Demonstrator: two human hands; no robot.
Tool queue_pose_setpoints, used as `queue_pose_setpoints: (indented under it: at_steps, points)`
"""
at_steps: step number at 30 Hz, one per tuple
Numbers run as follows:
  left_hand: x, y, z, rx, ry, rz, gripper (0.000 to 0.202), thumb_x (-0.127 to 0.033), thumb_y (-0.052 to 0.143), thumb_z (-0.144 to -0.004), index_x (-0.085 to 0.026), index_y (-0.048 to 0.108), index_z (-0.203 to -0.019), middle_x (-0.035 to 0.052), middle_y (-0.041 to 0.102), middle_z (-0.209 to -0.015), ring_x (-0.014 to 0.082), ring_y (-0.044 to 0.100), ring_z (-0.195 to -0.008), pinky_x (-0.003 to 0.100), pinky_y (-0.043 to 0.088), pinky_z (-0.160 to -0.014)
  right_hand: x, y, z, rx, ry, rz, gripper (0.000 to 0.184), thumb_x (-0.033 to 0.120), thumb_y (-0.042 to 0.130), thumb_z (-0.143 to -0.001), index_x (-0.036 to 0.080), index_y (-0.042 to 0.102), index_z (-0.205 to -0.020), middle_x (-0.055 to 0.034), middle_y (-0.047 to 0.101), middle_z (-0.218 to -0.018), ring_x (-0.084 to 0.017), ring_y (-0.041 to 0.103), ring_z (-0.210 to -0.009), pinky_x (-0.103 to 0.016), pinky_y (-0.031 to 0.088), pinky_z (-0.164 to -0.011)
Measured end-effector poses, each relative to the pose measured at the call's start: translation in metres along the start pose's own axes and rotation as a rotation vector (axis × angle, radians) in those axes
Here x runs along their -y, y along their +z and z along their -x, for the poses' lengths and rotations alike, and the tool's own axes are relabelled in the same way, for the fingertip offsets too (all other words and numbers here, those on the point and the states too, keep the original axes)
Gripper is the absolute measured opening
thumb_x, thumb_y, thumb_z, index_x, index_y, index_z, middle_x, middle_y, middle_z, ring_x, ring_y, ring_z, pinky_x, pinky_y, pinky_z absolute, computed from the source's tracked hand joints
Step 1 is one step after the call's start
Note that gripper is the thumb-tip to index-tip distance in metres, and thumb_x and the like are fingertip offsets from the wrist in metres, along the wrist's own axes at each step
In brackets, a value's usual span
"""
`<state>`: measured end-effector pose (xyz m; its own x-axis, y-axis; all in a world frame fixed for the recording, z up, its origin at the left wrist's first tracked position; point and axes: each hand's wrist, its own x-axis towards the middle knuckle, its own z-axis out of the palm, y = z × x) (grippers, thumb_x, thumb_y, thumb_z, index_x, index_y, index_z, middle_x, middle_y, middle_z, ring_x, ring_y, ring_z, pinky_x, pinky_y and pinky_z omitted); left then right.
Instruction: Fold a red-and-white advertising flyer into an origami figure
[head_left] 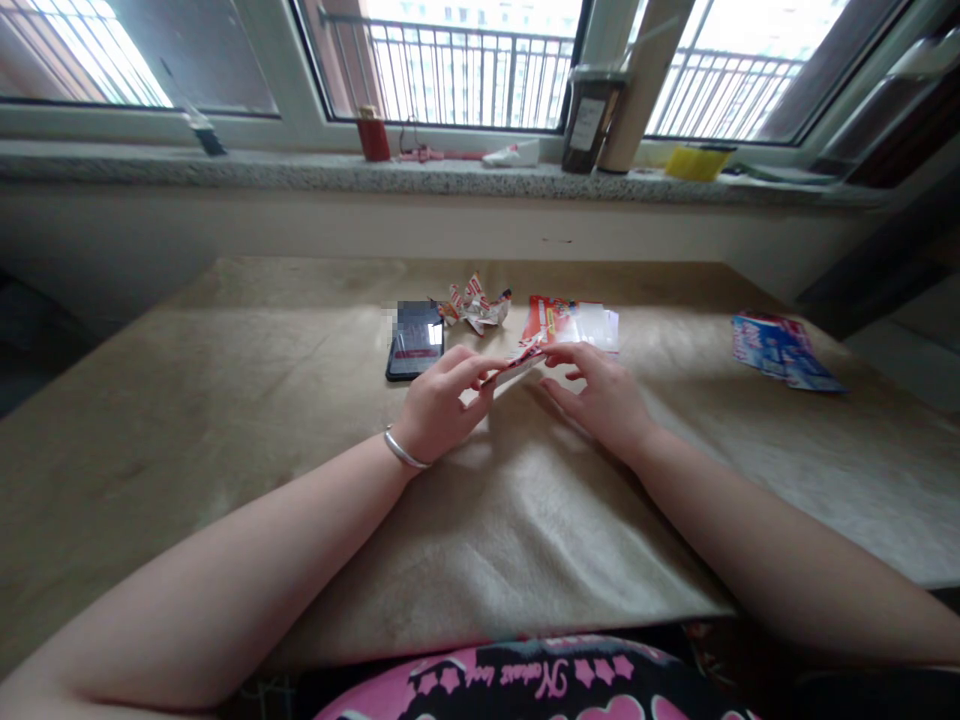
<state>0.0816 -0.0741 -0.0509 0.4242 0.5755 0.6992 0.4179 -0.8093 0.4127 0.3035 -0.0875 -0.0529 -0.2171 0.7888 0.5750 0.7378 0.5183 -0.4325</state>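
My left hand [439, 400], with a silver bangle on its wrist, rests on the tan table cover [225, 400] and pinches one end of a small folded red-and-white paper piece [517, 363]. My right hand [600, 390] meets the other end of that piece, fingers curled onto it. Just behind lie a dark phone [415, 340], a crumpled folded paper shape [474, 305] and a flat stack of red-and-white papers [574, 322].
A blue-and-red printed sheet [780, 350] lies at the table's right side. The stone windowsill [300, 172] behind carries a red cup [373, 135], a dark jar [589, 120], a yellow object [697, 162] and other small items.
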Motion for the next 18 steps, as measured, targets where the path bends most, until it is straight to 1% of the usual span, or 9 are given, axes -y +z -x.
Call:
queue_pose_setpoints:
  at_steps: [2, 4, 6, 10, 13, 16, 18]
  points:
    - [0.001, 0.000, 0.000, 0.010, 0.044, 0.005, 0.022, -0.013, 0.053, -0.083, -0.020, 0.061, -0.103, 0.0019, 0.057, -0.086, 0.0092, 0.055, -0.072, 0.022, 0.051, -0.067, 0.000, -0.001, -0.001, 0.007, -0.012, 0.019, 0.031, 0.026, 0.061, -0.079, 0.025, 0.059, -0.111, -0.0037, 0.064, -0.095, -0.018, 0.062, -0.082, -0.032, 0.054, -0.067]
    - [0.002, 0.000, -0.001, 0.024, 0.059, 0.041, 0.020, -0.012, 0.053, -0.083, -0.019, 0.061, -0.100, 0.0026, 0.057, -0.086, 0.0100, 0.055, -0.074, 0.022, 0.051, -0.067, 0.000, -0.002, -0.001, 0.019, -0.030, 0.033, 0.026, 0.026, 0.061, -0.081, 0.025, 0.061, -0.106, -0.0041, 0.064, -0.096, -0.017, 0.062, -0.082, -0.030, 0.053, -0.066]
    - [0.003, 0.000, -0.001, 0.050, 0.059, 0.094, 0.020, -0.012, 0.054, -0.083, -0.018, 0.062, -0.100, 0.0034, 0.056, -0.087, 0.0102, 0.055, -0.075, 0.021, 0.052, -0.066, 0.000, -0.002, -0.002, 0.036, -0.036, 0.043, 0.019, 0.026, 0.060, -0.082, 0.025, 0.064, -0.100, -0.0036, 0.064, -0.094, -0.016, 0.061, -0.080, -0.029, 0.052, -0.065]
    - [0.003, -0.001, 0.000, 0.106, 0.034, 0.153, 0.017, -0.017, 0.056, -0.083, -0.018, 0.062, -0.099, 0.0041, 0.054, -0.090, 0.0101, 0.053, -0.076, 0.021, 0.052, -0.064, -0.002, -0.003, -0.004, 0.074, -0.034, 0.076, 0.007, 0.026, 0.060, -0.081, 0.022, 0.065, -0.084, -0.0023, 0.061, -0.082, -0.015, 0.059, -0.075, -0.028, 0.049, -0.065]
    - [0.001, -0.004, 0.000, 0.121, -0.001, 0.170, 0.013, -0.024, 0.056, -0.086, -0.018, 0.062, -0.096, 0.0042, 0.051, -0.091, 0.0096, 0.052, -0.075, 0.019, 0.052, -0.063, -0.006, -0.004, -0.005, 0.122, -0.086, 0.081, 0.005, 0.024, 0.061, -0.081, 0.021, 0.064, -0.079, -0.0026, 0.060, -0.080, -0.016, 0.057, -0.077, -0.027, 0.047, -0.066]
    - [0.000, -0.006, -0.001, 0.110, -0.039, 0.181, 0.017, -0.030, 0.052, -0.089, -0.017, 0.062, -0.092, 0.0053, 0.051, -0.093, 0.0105, 0.052, -0.077, 0.018, 0.051, -0.060, -0.011, -0.006, -0.006, 0.169, -0.126, 0.077, 0.005, 0.025, 0.061, -0.081, 0.021, 0.064, -0.077, -0.0032, 0.060, -0.081, -0.017, 0.056, -0.078, -0.028, 0.046, -0.067]
    - [0.002, -0.006, -0.001, 0.097, -0.059, 0.162, 0.020, -0.031, 0.048, -0.091, -0.017, 0.062, -0.091, 0.0059, 0.051, -0.092, 0.0119, 0.053, -0.080, 0.019, 0.051, -0.061, -0.015, -0.007, -0.006, 0.214, -0.152, 0.069, 0.006, 0.026, 0.061, -0.081, 0.022, 0.065, -0.077, -0.0036, 0.060, -0.083, -0.017, 0.056, -0.079, -0.028, 0.046, -0.068]
